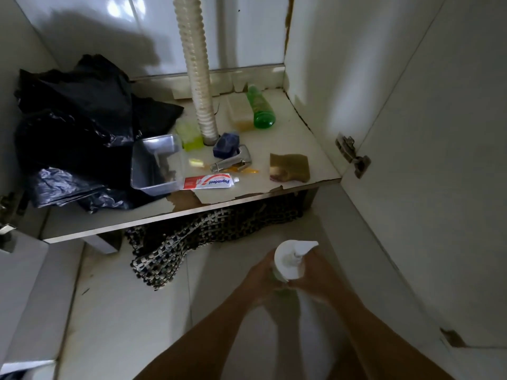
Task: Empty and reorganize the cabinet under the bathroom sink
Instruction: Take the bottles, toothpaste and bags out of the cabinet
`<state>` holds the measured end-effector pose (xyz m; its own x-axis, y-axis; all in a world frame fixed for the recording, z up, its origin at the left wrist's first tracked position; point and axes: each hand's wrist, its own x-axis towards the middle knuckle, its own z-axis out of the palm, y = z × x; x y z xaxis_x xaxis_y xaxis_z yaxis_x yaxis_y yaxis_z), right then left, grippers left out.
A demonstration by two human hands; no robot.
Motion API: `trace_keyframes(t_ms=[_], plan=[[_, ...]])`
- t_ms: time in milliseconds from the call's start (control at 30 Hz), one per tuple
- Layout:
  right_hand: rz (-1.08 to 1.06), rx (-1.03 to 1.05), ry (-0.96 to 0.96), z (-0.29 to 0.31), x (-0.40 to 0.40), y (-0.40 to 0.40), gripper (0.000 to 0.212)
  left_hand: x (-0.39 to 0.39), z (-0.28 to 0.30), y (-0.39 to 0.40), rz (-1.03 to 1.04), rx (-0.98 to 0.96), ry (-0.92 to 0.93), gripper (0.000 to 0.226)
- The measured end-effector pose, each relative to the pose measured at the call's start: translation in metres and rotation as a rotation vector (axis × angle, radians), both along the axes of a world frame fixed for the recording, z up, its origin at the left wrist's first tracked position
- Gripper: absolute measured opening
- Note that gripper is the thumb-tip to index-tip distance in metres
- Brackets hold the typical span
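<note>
Over the tiled floor in front of the open cabinet, both my hands hold a white pump bottle (289, 260). My left hand (260, 281) wraps its left side and my right hand (315, 278) grips its right side. On the cabinet floor (290, 138) lie a toothpaste tube (210, 181), a brown sponge (290, 167), a chrome tap part (231, 161), a blue block (225, 145), a green bottle (260, 109) on its side, a pale soap bar (240, 112), a yellow-green item (188, 135) and a clear plastic tub (156, 163).
Black plastic bags (74, 133) fill the cabinet's left side. A ribbed white drain hose (196, 67) comes down through the middle. A woven black-and-white mat (192, 239) lies on the floor under the cabinet edge. The open door (439, 187) stands on the right.
</note>
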<state>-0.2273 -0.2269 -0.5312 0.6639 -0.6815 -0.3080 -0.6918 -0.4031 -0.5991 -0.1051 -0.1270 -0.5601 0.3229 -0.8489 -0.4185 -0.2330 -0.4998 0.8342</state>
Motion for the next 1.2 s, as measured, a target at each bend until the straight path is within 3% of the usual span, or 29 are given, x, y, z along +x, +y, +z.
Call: trace_keyframes(t_ms=[233,333,433,633,767,900,1200], plan=[[0.082,0.168,0.141,0.020,-0.005,-0.023,0.099,0.012,0.005,-0.002,-0.135,0.100,-0.090,0.075],[0.178,0.148,0.384,0.034,-0.014,-0.046,0.088,0.027,0.024,-0.003,-0.266,0.252,-0.215,0.069],[0.062,0.077,0.557,0.061,-0.016,-0.074,0.063,0.051,0.054,-0.005,-0.289,0.335,-0.287,0.052],[0.008,-0.030,0.349,0.129,0.036,-0.115,0.011,0.093,0.125,-0.036,-0.081,0.187,-0.133,0.035],[0.009,-0.118,0.112,0.158,0.087,-0.137,0.017,0.123,0.154,-0.077,0.200,-0.014,-0.227,0.027],[0.044,-0.224,0.022,0.163,0.146,-0.165,0.029,0.161,0.159,-0.118,0.314,-0.092,-0.615,0.027],[-0.096,-0.317,-0.065,0.112,0.287,-0.237,0.032,0.235,0.140,-0.232,0.408,-0.120,-0.623,0.052]])
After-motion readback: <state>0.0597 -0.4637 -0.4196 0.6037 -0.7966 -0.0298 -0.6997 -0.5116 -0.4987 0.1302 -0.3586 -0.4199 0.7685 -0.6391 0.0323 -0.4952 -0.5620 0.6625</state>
